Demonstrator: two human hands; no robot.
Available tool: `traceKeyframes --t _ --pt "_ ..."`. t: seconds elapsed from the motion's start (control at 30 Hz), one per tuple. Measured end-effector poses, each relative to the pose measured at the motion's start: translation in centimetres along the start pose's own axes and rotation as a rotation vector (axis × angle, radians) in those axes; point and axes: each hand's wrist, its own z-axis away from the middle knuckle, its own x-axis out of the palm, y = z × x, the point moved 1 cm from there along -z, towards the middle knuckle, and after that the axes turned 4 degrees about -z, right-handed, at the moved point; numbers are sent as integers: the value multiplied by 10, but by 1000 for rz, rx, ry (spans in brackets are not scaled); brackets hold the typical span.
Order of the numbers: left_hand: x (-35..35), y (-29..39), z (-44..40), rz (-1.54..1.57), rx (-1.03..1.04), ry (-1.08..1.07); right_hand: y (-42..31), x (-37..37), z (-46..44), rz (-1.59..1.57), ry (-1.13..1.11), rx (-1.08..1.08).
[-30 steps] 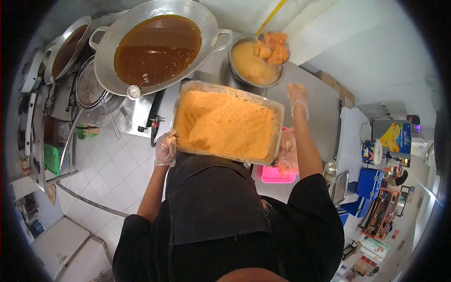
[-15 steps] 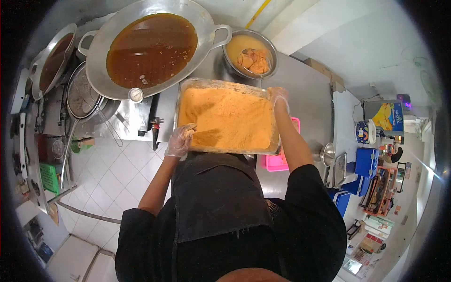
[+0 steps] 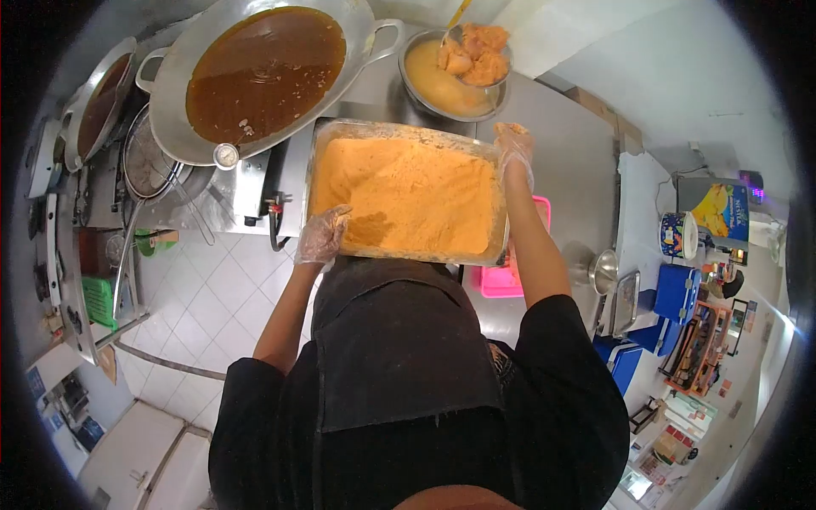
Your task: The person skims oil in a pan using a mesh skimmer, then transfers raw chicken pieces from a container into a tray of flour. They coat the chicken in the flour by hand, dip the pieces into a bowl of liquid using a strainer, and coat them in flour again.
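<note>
A rectangular tray (image 3: pixel 408 253) of orange powder sits in front of me. My left hand (image 3: pixel 322 235), in a clear glove, is closed over its near left corner, fingertips on the powder side. Beside the far right corner is my right hand (image 3: pixel 515 153), also gloved, with powder-coated fingers loosely bent and nothing visible in them. Beyond the tray, a strainer with a yellow handle (image 3: pixel 460 13) holds orange-coated pieces (image 3: pixel 483 56) above a metal bowl of cloudy yellow liquid (image 3: pixel 438 81). Whoever holds the handle is out of view.
A big pan of brown oil (image 3: pixel 265 72) with a dial thermometer (image 3: pixel 225 156) stands at the back left. Left of it are a wire strainer (image 3: pixel 146 161) and another pan (image 3: pixel 102 106). A pink container (image 3: pixel 501 285) lies right of the tray; a small metal bowl (image 3: pixel 603 272) is farther right.
The strainer of coated pieces went down into the bowl and is now raised again. My right hand came in to the tray's corner, then shifted slightly outward. My left hand moved over the near corner.
</note>
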Motion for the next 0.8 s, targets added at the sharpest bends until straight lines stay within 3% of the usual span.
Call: traceKeyframes --t 0.3,0.4,0.5,0.63,0.8 --pt "0 8 0 -63 -101 3 81 -16 -4 434 -47 -144" --pt "-3 14 -2 -55 -113 14 39 -56 74 391 -105 -123" --pt "4 7 -2 -67 -85 25 73 -80 103 271 -147 -303" --pt "-8 24 -5 -99 -106 -15 117 -97 145 437 -27 -423" --pt "-2 18 -5 -95 -127 -21 137 -83 179 581 -32 -491"
